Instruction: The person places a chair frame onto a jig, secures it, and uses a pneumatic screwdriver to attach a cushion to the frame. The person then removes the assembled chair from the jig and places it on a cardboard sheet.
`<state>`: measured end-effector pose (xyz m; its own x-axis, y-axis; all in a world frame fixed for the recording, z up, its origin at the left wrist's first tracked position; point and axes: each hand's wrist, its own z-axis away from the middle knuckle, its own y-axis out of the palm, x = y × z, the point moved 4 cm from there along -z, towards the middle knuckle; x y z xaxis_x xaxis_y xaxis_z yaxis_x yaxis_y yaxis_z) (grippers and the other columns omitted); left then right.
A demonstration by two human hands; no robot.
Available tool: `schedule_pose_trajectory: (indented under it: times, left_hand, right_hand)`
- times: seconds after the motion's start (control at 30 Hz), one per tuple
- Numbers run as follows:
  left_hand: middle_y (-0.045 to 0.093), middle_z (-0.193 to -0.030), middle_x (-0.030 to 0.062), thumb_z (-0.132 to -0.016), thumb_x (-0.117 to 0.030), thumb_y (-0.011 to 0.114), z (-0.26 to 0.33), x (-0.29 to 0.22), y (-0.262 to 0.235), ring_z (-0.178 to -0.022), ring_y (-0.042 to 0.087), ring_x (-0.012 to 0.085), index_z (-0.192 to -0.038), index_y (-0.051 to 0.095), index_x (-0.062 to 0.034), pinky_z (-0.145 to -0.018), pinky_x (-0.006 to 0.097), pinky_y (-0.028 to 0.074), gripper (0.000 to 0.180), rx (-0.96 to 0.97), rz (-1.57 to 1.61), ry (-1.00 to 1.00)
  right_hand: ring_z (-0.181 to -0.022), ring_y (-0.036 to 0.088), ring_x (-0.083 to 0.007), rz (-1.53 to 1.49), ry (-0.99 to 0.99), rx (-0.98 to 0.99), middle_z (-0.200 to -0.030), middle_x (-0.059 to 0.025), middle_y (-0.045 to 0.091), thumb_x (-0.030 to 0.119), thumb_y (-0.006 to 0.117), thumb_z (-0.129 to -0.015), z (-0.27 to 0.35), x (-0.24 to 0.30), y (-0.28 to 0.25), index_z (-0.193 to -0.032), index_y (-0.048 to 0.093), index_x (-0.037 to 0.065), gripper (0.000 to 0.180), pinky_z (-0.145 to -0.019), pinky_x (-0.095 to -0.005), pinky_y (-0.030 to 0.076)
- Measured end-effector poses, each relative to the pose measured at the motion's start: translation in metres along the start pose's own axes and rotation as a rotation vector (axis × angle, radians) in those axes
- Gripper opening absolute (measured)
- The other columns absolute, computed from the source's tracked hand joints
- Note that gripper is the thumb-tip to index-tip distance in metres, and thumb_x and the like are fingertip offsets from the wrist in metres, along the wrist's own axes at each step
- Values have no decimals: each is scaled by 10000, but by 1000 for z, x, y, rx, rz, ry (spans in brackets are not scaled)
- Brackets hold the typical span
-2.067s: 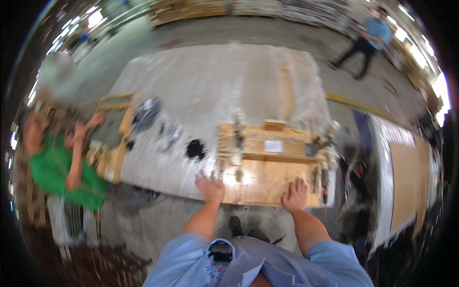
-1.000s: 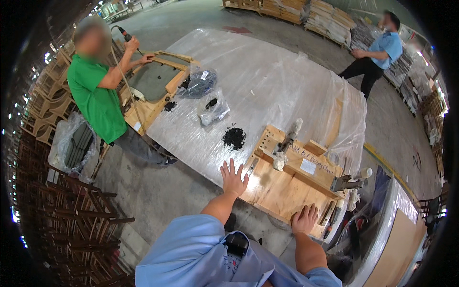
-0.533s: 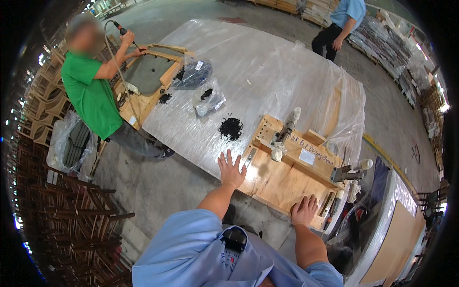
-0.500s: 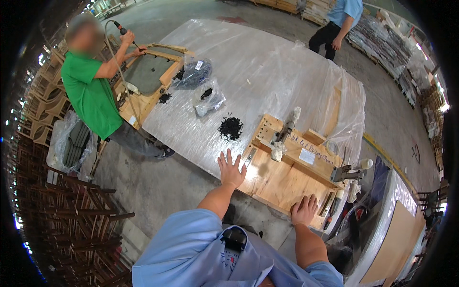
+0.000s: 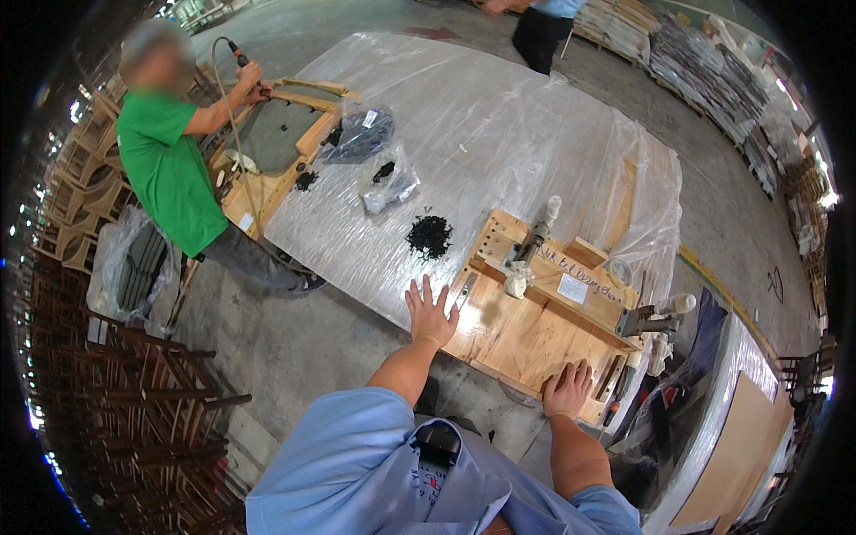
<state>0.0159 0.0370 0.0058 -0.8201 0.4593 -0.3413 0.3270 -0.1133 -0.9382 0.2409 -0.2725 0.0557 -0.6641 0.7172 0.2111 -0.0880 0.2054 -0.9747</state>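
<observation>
My left hand (image 5: 432, 314) lies flat with spread fingers on the film-covered table, against the left edge of a wooden jig (image 5: 508, 334). Fingers out, my right hand (image 5: 569, 390) rests on the jig's near right part. Neither hand holds anything. Along the jig's far side runs a raised wooden block with handwriting and a white label (image 5: 572, 288). A toggle clamp (image 5: 538, 234) with a wrapped handle stands at its left end, and another clamp (image 5: 651, 321) is at its right end. A pile of small black screws (image 5: 430, 237) lies beyond my left hand.
A co-worker in a green shirt (image 5: 169, 169) holds a power driver (image 5: 239, 55) over a frame with a grey panel (image 5: 272, 134) at the left. Plastic bags (image 5: 389, 183) of black pieces lie on the table (image 5: 357, 259). Stacked chair frames (image 5: 134, 392) stand lower left; wrapped goods (image 5: 713, 85) line the far right.
The person in light blue at the back has walked left. The co-worker's driver and arms have shifted slightly. My hands stay in place.
</observation>
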Motion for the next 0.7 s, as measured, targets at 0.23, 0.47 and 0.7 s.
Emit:
schedule_pose_trajectory:
  times: [0.23,0.47,0.7]
  left_hand:
    - [283,-1650,322,-1028,-364,455,-6,31,69,-1562,152,493,-1472,531,12,-1236,689,97,587,6,-374,139]
    - [289,-1684,234,-1098,-452,321,-6,0,21,-1498,286,544,-1497,566,-137,-1197,666,249,565,32,-240,-6]
    - [304,-1670,250,-1107,-438,303,-7,1,9,-1481,297,571,-1478,573,-123,-1183,676,261,557,16,-232,12]
  right_hand:
    - [-1430,403,-480,33,-28,-115,-1503,-296,489,295,641,-825,-3,-7,7,-1273,653,45,514,-1186,-620,290]
    - [-1515,316,-439,-34,89,17,-1622,-251,362,421,603,-926,3,-12,-11,-1346,598,46,563,-1242,-609,250]
    - [-1509,318,-444,-43,92,13,-1604,-246,384,406,608,-926,7,-7,-12,-1337,598,44,548,-1233,-621,260]
